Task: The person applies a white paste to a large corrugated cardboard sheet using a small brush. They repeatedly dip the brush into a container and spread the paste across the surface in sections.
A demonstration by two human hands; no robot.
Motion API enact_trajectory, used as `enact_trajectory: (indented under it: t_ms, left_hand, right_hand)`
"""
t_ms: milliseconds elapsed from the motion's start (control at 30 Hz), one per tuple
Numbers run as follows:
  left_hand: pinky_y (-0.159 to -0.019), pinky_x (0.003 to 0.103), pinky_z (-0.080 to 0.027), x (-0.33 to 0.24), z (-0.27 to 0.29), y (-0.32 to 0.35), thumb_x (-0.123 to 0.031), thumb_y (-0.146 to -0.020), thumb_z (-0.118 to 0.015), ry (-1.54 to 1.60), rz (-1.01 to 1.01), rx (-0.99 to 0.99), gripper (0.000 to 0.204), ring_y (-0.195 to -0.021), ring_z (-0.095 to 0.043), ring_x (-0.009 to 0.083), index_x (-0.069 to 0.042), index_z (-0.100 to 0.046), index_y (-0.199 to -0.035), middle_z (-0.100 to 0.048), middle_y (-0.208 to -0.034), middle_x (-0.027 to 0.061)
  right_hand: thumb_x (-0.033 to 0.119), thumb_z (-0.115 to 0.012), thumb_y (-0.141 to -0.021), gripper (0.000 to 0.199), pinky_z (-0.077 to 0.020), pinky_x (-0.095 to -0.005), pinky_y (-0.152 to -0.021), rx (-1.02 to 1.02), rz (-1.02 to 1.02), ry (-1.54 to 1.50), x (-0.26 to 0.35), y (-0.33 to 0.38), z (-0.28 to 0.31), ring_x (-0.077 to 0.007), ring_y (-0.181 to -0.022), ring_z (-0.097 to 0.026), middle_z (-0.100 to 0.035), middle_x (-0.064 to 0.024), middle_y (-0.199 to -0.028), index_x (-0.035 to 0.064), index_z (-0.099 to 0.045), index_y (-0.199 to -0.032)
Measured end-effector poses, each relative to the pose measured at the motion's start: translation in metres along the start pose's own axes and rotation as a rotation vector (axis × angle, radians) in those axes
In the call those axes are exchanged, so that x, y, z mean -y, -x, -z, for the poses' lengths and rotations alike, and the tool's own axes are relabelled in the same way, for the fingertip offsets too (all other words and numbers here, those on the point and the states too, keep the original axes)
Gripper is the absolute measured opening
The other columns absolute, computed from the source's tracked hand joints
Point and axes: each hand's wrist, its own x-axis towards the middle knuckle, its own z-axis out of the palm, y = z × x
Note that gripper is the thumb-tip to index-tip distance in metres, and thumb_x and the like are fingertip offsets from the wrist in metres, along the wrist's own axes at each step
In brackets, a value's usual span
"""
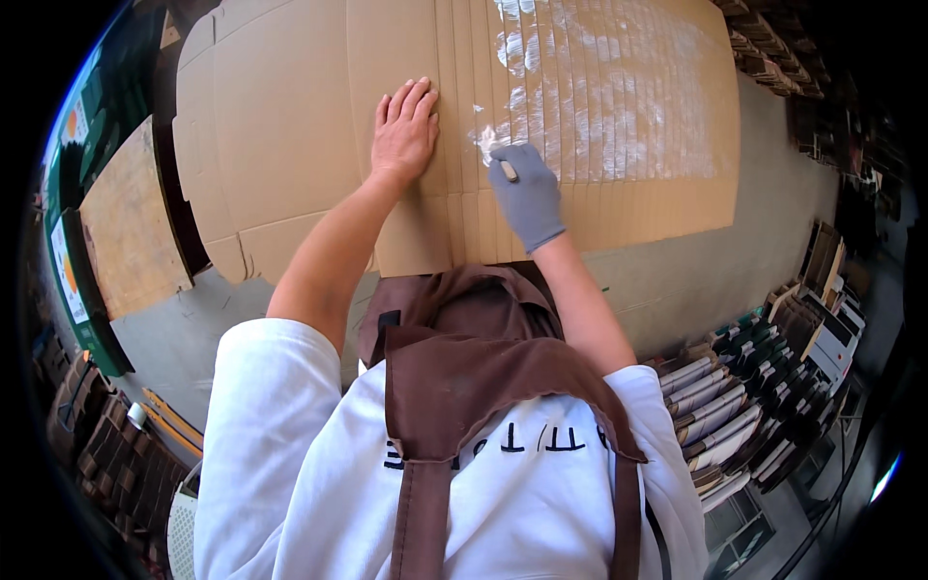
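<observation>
A large sheet of brown cardboard (280, 126) with several parallel creases lies flat in front of me. My left hand (404, 130) is bare and rests palm down on it, left of the creased part, holding nothing. In a grey glove, my right hand (528, 193) grips a brush (509, 171). Only the end of its handle shows, while its head is hidden by the hand and white paste. That white paste (488, 143) lies thick just ahead of the glove. Streaky, shiny white paste (619, 87) coats the cardboard's far right area.
A plywood board (135, 222) stands at the left beside green boxes (87, 309). Stacked flat pieces (710, 406) fill the lower right, near a white device (833, 343). More stacked cardboard (768, 48) is at the far right. Grey floor (677, 275) shows past the sheet's near edge.
</observation>
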Motion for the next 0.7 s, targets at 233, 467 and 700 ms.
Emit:
enact_trajectory:
  t_ms: [233, 467, 700]
  left_hand:
    - [-0.118, 0.043, -0.019, 0.002, 0.001, 0.003, -0.024, -0.097, -0.047, 0.002, 0.014, 0.031, 0.039, -0.141, -0.028, 0.0191, -0.015, -0.045, -0.135, -0.037, -0.150, -0.0010]
    - [-0.116, 0.045, -0.022, 0.002, -0.001, 0.003, -0.025, -0.097, -0.047, 0.025, -0.014, -0.019, 0.037, -0.140, -0.030, 0.0196, -0.014, -0.048, -0.132, -0.039, -0.148, 0.0001]
    - [-0.116, 0.045, -0.023, 0.001, 0.001, 0.001, -0.024, -0.097, -0.048, 0.023, -0.020, -0.017, 0.038, -0.140, -0.030, 0.0201, -0.014, -0.047, -0.133, -0.039, -0.148, -0.0001]
  right_hand:
    - [0.020, -0.062, -0.087, 0.009, -0.0529, -0.0462, -0.067, -0.126, 0.014, 0.000, -0.014, -0.017, 0.016, -0.0373, -0.076, -0.063, -0.061, -0.0128, -0.092, 0.0132, -0.063, -0.093]
    - [0.016, -0.064, -0.086, 0.013, -0.0518, -0.0399, -0.075, -0.093, -0.110, 0.126, -0.020, -0.036, 0.015, -0.0356, -0.083, -0.063, -0.063, -0.0143, -0.096, 0.0087, -0.066, -0.096]
    - [0.021, -0.062, -0.086, 0.012, -0.0515, -0.0473, -0.071, -0.087, 0.000, 0.030, -0.013, -0.062, -0.019, -0.0386, -0.082, -0.063, -0.060, -0.0177, -0.095, 0.0107, -0.062, -0.092]
